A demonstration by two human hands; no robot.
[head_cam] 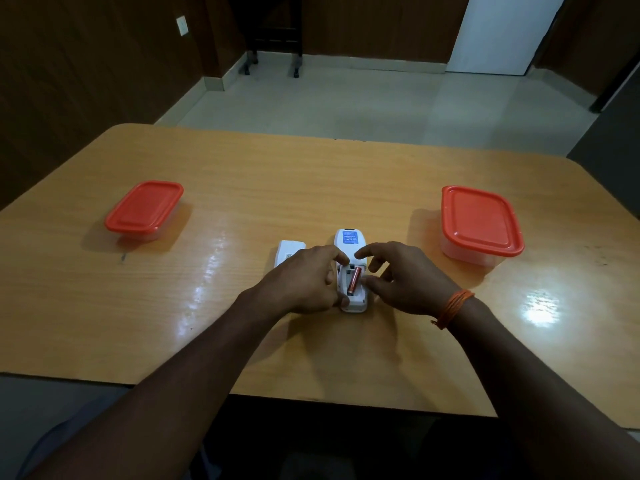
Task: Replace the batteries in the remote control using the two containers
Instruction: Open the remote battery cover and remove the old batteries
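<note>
A white remote control [349, 245] lies face down at the table's middle, its battery bay uncovered. One copper-coloured battery [354, 280] sits tilted in the bay. My left hand [304, 282] grips the remote's left side, thumb near its lower end. My right hand [401, 277] hovers at the remote's right edge, fingers spread, thumb tip beside the battery. The white battery cover [287, 252] lies just left of the remote, partly hidden by my left hand. Two clear containers with red lids stand shut: one at left [144, 211], one at right [479, 225].
The wooden table [311, 181] has rounded far corners and a near edge close to my body. An orange thread band circles my right wrist [453, 308]. Beyond the table lie a pale tiled floor and dark wall panels.
</note>
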